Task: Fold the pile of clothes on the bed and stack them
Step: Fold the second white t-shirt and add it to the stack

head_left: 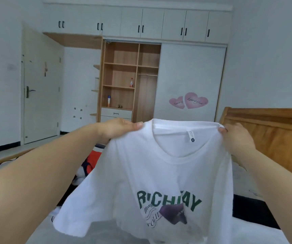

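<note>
Shirt: a white tee (161, 173) hangs in the air over the bed (254, 231), print facing the camera, collar uppermost.
Axis: shoulder line runs level from hand to hand; body drops straight down.
Left hand (118, 128): pinches the left shoulder seam, fingers curled on cloth.
Right hand (236, 136): pinches the right shoulder likewise.
Nearer hand: neither, both at equal height.
Next: probably lower it flat onto the bed.

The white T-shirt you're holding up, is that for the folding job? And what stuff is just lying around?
For the job: white T-shirt, gripped by left hand and right hand; red and white garment behind it.

Just there: two bottles on wardrobe shelves, heart stickers, headboard.
</note>
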